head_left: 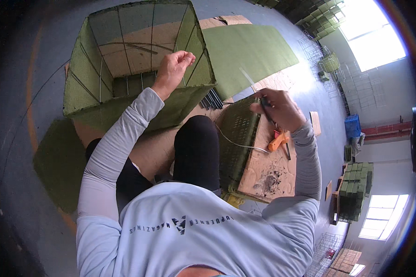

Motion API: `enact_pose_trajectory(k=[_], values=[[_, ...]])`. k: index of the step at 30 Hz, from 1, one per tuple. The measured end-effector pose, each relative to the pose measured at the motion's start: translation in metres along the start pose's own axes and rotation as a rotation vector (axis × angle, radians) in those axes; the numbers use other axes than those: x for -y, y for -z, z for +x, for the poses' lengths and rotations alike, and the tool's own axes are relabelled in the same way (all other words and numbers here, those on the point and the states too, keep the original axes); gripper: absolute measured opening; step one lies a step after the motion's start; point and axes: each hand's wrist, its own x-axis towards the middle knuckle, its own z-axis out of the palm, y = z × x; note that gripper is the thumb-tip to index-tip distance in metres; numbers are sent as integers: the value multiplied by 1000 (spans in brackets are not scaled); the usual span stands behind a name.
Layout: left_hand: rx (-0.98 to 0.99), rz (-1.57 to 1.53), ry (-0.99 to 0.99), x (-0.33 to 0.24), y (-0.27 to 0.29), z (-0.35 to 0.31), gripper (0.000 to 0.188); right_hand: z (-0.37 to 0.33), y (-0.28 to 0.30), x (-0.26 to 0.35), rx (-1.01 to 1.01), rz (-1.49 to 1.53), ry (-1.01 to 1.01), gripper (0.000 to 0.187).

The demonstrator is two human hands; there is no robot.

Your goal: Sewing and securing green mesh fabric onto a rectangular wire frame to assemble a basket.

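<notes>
A large open-topped green box (203,60) with thin dark rods along its walls stands in front of me. My left hand (172,73) is over its near right part, fingertips pinched together; whatever they hold, if anything, is too small to make out. Farther right, my right hand (282,108) is closed round a black-handled tool (265,107). A narrow pale strip (247,77), perhaps its blade, points away toward the green sheet (249,51). Below the right hand, an orange glue gun (277,141) lies on cardboard (259,177).
The cardboard tops a green perforated crate (235,122), with a pale cord (235,143) across it. Dark rods (211,100) are bundled beside the box. Another green sheet (55,166) lies at left. Stacked green boxes (356,184) and a blue crate (352,125) stand at right.
</notes>
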Motion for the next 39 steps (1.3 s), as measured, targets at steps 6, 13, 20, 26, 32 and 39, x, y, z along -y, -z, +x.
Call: enact_pose_trajectory(k=[6,13,20,26,32,39], values=[[107,554,-438,-11,-17,-21,24,-53,-23,-77,-379,80,-126,35],[403,399,28,5,-11,5,39,-144,-130,-202,-513,411,-427,34],[438,545,-21,15,2,15,27,-244,-212,-264,-530,-101,-924,35],[220,592,-445,-31,-7,-15,16,-280,-243,-272,-409,-162,-1368,40],[268,817,-661,-18,-17,-30,13,-291,-277,-313,-344,-147,-1361,42],[402,930,-514,-16,-15,-22,16,-289,-291,-333,-139,-179,-1388,48]])
